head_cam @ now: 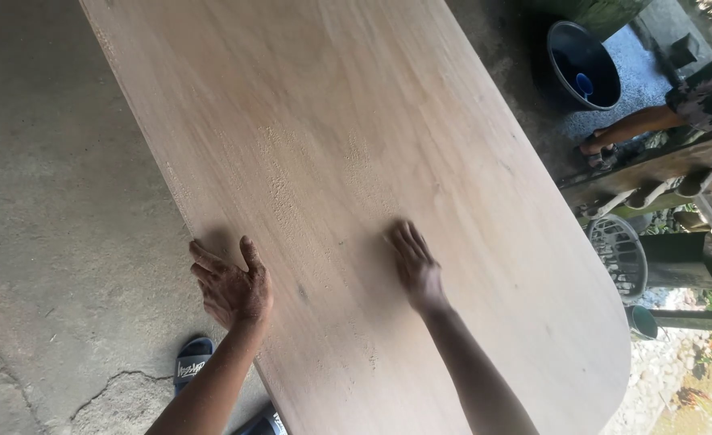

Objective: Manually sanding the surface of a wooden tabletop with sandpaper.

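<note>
We see first the largest element, a pale wooden tabletop (356, 161) with rounded corners, which runs diagonally across the view from upper left to lower right; fine sawdust lies in grainy streaks near its middle, and it stands over a cracked concrete floor (58, 242) that fills the left side. Along the right margin we note a weathered wooden beam (654, 165), and above it a dark round basin (585, 64) holding a small blue object. Beside the basin the bare leg (634, 127) of another person reaches down to the gravelled ground. Below the beam we observe a white wire fan guard (620, 256) just off the tabletop's right edge. Turning to our own limbs, the right hand (415, 264) lies flat on the board near its centre, palm down, fingers held together and extended, gripping nothing; its outline is blurred. The left hand (231, 283), dusted with sawdust, sits at the tabletop's left edge, fingers spread wide and thumb raised; it touches the rim, and we cannot tell whether the fingers curl beneath it. The two hands are well apart. Smallest, a dark blue sandal (191, 360) rests on the floor below the left forearm, close to the edge of the board.
</note>
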